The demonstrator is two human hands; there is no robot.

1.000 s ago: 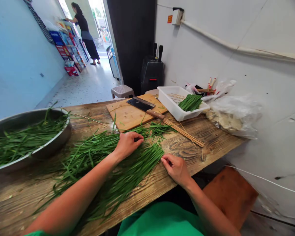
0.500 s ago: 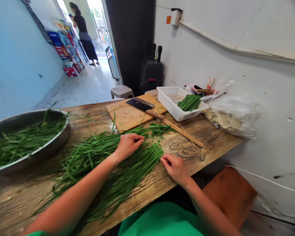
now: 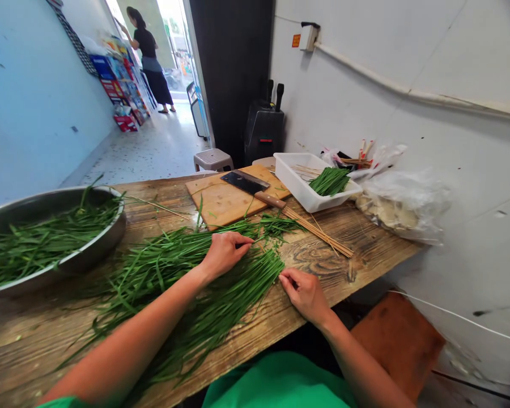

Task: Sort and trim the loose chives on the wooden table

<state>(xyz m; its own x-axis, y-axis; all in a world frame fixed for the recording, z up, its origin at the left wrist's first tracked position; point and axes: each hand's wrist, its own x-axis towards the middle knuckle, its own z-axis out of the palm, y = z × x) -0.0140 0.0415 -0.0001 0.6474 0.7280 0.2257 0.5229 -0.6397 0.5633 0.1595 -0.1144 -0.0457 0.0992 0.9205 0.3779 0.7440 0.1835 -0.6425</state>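
Long green garlic chives (image 3: 233, 309) lie in a loose spread on the wooden table, their cut ends pointing right. My left hand (image 3: 226, 254) is over the upper part of the spread, thumb and fingers pinched; what is between the tips is too small to make out. At the cut ends, my right hand (image 3: 304, 290) is closed in a pinch, its fingertips on the outermost chive ends. Short trimmed pieces (image 3: 276, 225) lie just beyond my left hand. Past them, a cleaver (image 3: 246, 181) rests on a cutting board (image 3: 212, 204), beside a bundle of thin wooden skewers (image 3: 318, 229).
A large metal basin (image 3: 119, 218) of chives stands at the left. At the back right are a white plastic tub (image 3: 295, 190) with a chive bundle and skewers, and a clear plastic bag (image 3: 420, 198). A stool (image 3: 213, 158) and a black speaker (image 3: 263, 130) stand behind; a person (image 3: 147, 51) is by the doorway.
The view has shifted slightly, so everything sits a little lower and to the right. Both hands keep nearly the same pose. The person at the doorway has raised an arm.
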